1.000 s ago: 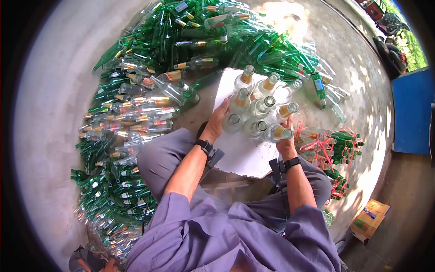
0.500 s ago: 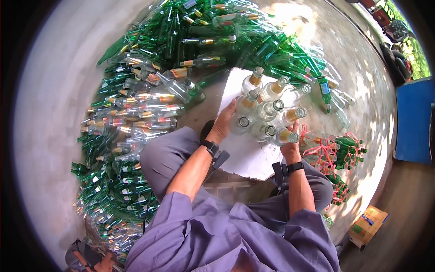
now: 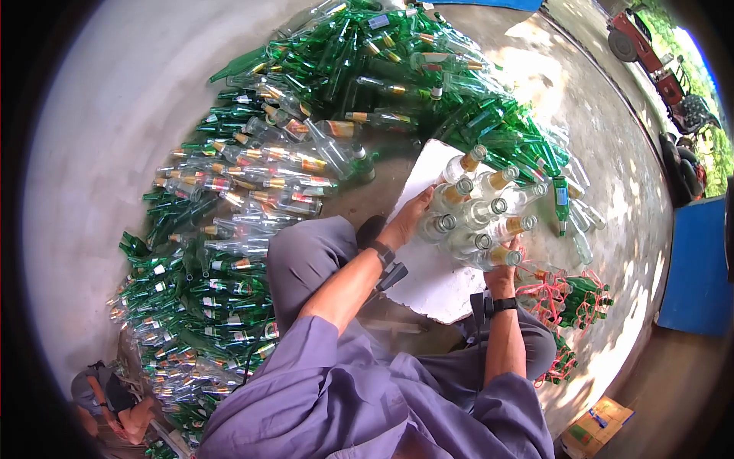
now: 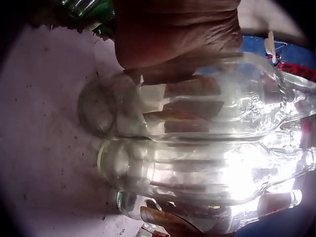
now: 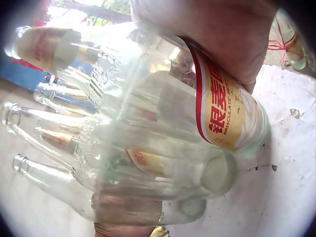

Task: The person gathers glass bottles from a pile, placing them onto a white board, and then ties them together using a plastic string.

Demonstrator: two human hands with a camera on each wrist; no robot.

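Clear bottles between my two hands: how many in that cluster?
9, three rows of three: far row, middle row and near row, each running from the left hand side to the right hand side. All nine mouths show.

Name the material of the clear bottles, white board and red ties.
Clear bottles: glossy glass, judging by transparency and bright highlights. White board: matt, perhaps foam or coated board; its edge is ragged. Red ties: probably plastic string, thin and knotted.
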